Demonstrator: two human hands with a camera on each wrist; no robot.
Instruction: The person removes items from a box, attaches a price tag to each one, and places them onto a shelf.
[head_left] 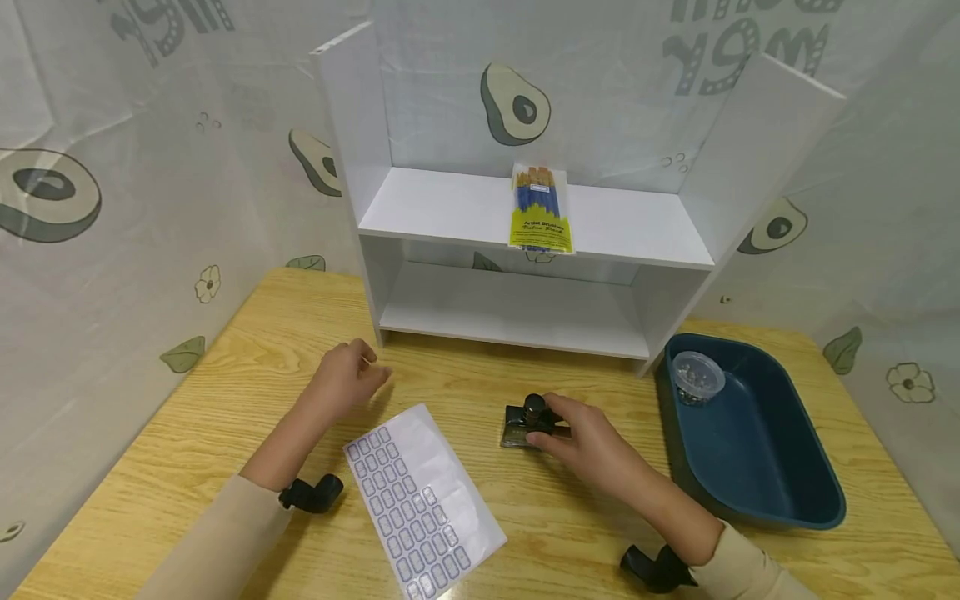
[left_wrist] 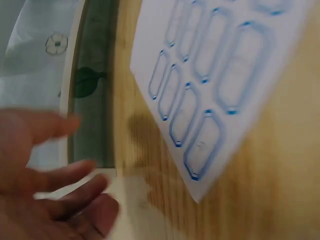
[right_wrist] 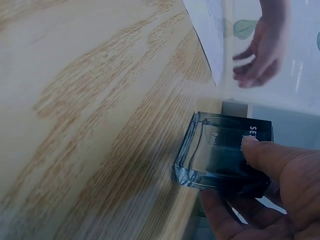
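My right hand (head_left: 592, 442) grips a square, clear-to-black glass bottle (right_wrist: 220, 150); my left hand (head_left: 347, 381), fingers relaxed, is at nine o'clock.

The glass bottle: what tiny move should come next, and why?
Maybe the left hand could reach for the printed sheet: that hand holds nothing, the sheet lies close by, and the right hand has the glass bottle.
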